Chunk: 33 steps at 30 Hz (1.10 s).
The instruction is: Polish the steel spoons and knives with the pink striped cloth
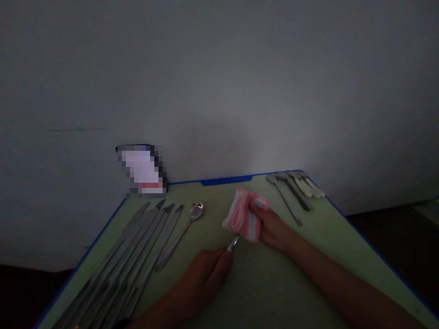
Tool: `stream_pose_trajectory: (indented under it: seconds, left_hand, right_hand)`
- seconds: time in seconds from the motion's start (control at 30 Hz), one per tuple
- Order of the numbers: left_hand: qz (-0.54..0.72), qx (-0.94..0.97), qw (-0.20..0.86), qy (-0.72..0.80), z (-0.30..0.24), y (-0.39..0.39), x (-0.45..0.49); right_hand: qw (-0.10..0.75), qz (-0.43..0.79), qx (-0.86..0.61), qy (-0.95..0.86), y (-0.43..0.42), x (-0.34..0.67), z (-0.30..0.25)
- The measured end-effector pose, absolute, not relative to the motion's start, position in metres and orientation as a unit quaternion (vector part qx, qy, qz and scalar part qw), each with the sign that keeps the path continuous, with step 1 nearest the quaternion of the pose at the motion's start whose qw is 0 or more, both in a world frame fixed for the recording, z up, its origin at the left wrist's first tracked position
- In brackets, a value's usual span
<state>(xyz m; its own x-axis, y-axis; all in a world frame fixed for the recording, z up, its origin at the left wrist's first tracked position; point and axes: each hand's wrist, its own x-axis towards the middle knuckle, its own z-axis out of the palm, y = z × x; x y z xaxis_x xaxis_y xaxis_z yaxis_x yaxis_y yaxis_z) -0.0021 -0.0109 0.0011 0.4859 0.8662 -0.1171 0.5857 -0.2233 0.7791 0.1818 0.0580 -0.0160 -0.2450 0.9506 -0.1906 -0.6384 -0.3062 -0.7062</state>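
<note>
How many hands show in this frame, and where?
2: the left hand grips a metal utensil below the middle of the picture; the right hand, farther right, holds a pink-and-white cloth. No others show.

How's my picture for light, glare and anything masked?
Head view: dim overall, darkest low at both sides; head view: glints on the silver metal spoon left of the pink-and-white cloth; head view: blocky pixelation masks the bright slanted screen against the grey wall.

Pink-white cloth [244, 216] — folded, raised | metal utensil [233, 243] — slanted, far end hidden by cloth
</note>
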Motion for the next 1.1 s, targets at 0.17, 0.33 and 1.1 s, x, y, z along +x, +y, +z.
stream_pose_trajectory:
  seconds: [0.17, 0.33, 1.1]
  left_hand:
    - [0.191, 0.742, 0.418, 0.488, 0.005, -0.010, -0.003]
    - [0.126, 0.797, 0.464, 0.365, 0.023, -0.012, -0.008]
    - [0.172, 0.791, 0.410, 0.420, 0.002, -0.009, -0.004]
  right_hand:
    - [0.575, 0.708, -0.314, -0.263, 0.057, 0.179, -0.016]
    - [0.593, 0.678, -0.351, -0.255, 0.054, 0.176, -0.015]
    - [0.549, 0.608, -0.446, -0.360, 0.004, 0.146, 0.000]
